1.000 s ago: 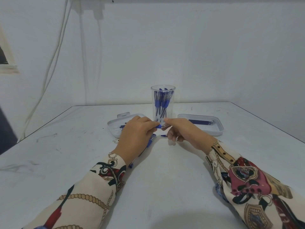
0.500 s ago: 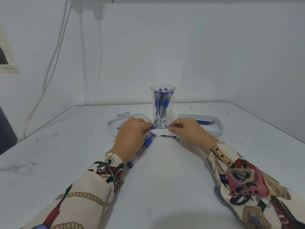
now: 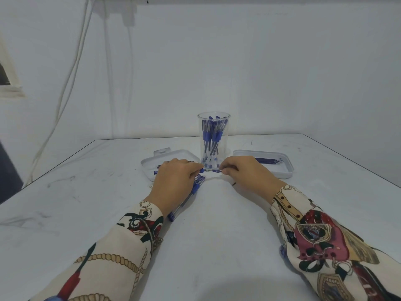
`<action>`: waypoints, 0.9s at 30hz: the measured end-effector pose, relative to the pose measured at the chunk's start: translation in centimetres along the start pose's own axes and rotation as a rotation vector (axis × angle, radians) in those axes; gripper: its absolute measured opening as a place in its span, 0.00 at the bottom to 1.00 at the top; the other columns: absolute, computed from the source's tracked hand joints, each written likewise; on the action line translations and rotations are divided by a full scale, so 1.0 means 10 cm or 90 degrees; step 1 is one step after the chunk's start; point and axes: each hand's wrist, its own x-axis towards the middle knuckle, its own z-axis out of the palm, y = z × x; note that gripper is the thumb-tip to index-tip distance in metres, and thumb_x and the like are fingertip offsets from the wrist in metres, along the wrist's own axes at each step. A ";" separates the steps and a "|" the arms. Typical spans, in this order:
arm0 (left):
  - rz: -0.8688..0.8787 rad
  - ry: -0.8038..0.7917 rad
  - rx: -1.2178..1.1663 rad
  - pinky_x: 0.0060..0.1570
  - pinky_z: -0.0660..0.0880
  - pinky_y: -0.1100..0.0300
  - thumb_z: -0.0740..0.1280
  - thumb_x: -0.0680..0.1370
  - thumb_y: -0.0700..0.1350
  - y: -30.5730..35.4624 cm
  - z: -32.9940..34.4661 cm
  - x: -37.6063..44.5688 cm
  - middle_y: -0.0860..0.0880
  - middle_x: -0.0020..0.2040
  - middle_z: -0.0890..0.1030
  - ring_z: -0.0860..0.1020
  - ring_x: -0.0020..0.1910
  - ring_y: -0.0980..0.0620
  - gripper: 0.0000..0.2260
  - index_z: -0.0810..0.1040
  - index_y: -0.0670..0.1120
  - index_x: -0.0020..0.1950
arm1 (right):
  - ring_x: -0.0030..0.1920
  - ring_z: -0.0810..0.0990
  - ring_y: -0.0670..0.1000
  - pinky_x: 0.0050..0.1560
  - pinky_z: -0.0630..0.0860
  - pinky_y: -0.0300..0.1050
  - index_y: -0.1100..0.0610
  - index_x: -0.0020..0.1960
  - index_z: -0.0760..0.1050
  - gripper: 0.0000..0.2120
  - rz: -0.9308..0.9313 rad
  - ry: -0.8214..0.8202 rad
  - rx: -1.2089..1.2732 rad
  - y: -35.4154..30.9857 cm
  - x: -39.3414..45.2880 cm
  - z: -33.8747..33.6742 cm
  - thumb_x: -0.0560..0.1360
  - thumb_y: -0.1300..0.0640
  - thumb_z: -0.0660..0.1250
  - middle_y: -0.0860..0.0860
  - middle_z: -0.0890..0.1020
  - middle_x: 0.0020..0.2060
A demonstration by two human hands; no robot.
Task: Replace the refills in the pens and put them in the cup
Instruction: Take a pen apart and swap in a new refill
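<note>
Blue-capped pens [image 3: 213, 135] stand in a clear cup [image 3: 213, 140] at the middle of the white table [image 3: 212, 235]. From the head view, I see my left hand [image 3: 173, 183] and right hand [image 3: 245, 172] just in front of the cup, each grip pinching one end of a single pen [image 3: 211, 170]. More pens [image 3: 186, 197] lie under my left wrist. Refills [image 3: 268, 160] rest in the right tray [image 3: 282, 172]; another tray [image 3: 149, 165] sits left.

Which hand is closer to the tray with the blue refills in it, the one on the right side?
Right. The right hand sits just beside the right tray, close to its near-left corner. The left hand is farther, on the other side of the cup.
</note>
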 end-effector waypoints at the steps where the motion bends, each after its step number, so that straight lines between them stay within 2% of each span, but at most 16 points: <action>1: 0.001 0.001 0.001 0.46 0.67 0.55 0.57 0.81 0.45 0.00 0.00 0.00 0.48 0.47 0.81 0.74 0.46 0.46 0.13 0.79 0.54 0.59 | 0.43 0.76 0.42 0.42 0.71 0.35 0.51 0.54 0.80 0.09 -0.010 -0.005 0.000 -0.01 0.00 0.00 0.79 0.56 0.62 0.45 0.79 0.45; 3: 0.003 0.004 0.004 0.46 0.66 0.55 0.57 0.81 0.45 0.00 0.01 0.00 0.49 0.48 0.81 0.74 0.46 0.46 0.13 0.78 0.54 0.60 | 0.44 0.76 0.43 0.42 0.68 0.34 0.52 0.55 0.80 0.10 -0.024 -0.019 0.005 -0.04 0.01 -0.02 0.79 0.57 0.62 0.44 0.77 0.45; 9: 0.020 0.008 0.004 0.42 0.61 0.57 0.58 0.80 0.46 0.01 0.01 0.00 0.48 0.47 0.82 0.74 0.45 0.46 0.12 0.79 0.54 0.58 | 0.47 0.74 0.43 0.49 0.67 0.37 0.52 0.56 0.80 0.10 -0.038 -0.026 0.013 -0.08 0.00 -0.04 0.79 0.56 0.63 0.43 0.76 0.46; 14: 0.043 0.009 0.008 0.41 0.60 0.57 0.58 0.80 0.47 0.04 0.01 -0.01 0.49 0.46 0.81 0.72 0.43 0.48 0.12 0.79 0.54 0.59 | 0.40 0.75 0.40 0.46 0.69 0.37 0.50 0.54 0.81 0.09 -0.027 -0.030 0.066 -0.12 -0.03 -0.04 0.79 0.55 0.63 0.41 0.77 0.40; 17: 0.050 0.024 -0.006 0.41 0.61 0.57 0.59 0.80 0.47 0.04 0.00 -0.01 0.48 0.47 0.82 0.74 0.44 0.47 0.12 0.78 0.52 0.60 | 0.38 0.78 0.39 0.44 0.72 0.37 0.51 0.52 0.81 0.07 -0.005 -0.035 0.133 -0.15 -0.02 -0.04 0.78 0.56 0.65 0.44 0.81 0.38; 19: 0.060 0.036 -0.018 0.38 0.61 0.58 0.61 0.80 0.47 0.05 -0.01 -0.02 0.47 0.44 0.81 0.75 0.43 0.45 0.12 0.79 0.51 0.59 | 0.37 0.79 0.43 0.43 0.76 0.41 0.52 0.50 0.81 0.05 0.008 -0.037 0.175 -0.15 0.00 -0.05 0.77 0.56 0.67 0.46 0.83 0.37; 21: 0.053 0.026 -0.022 0.36 0.60 0.58 0.61 0.79 0.50 0.07 -0.03 -0.03 0.48 0.42 0.79 0.73 0.43 0.47 0.12 0.78 0.52 0.60 | 0.35 0.79 0.42 0.43 0.76 0.42 0.51 0.44 0.82 0.03 0.022 -0.042 0.223 -0.14 0.01 -0.06 0.75 0.55 0.69 0.46 0.84 0.36; 23: 0.049 0.013 -0.005 0.35 0.61 0.57 0.60 0.79 0.54 0.08 -0.03 -0.02 0.50 0.42 0.78 0.72 0.43 0.50 0.14 0.76 0.54 0.62 | 0.33 0.78 0.40 0.40 0.75 0.40 0.50 0.40 0.82 0.04 0.034 -0.047 0.280 -0.13 0.01 -0.07 0.74 0.55 0.70 0.46 0.84 0.34; 27: 0.083 0.036 -0.007 0.34 0.69 0.57 0.58 0.77 0.61 0.07 -0.02 -0.03 0.52 0.41 0.80 0.74 0.42 0.49 0.17 0.76 0.57 0.60 | 0.33 0.78 0.42 0.36 0.71 0.35 0.52 0.41 0.83 0.03 0.040 -0.075 0.348 -0.13 -0.01 -0.12 0.74 0.57 0.71 0.49 0.85 0.34</action>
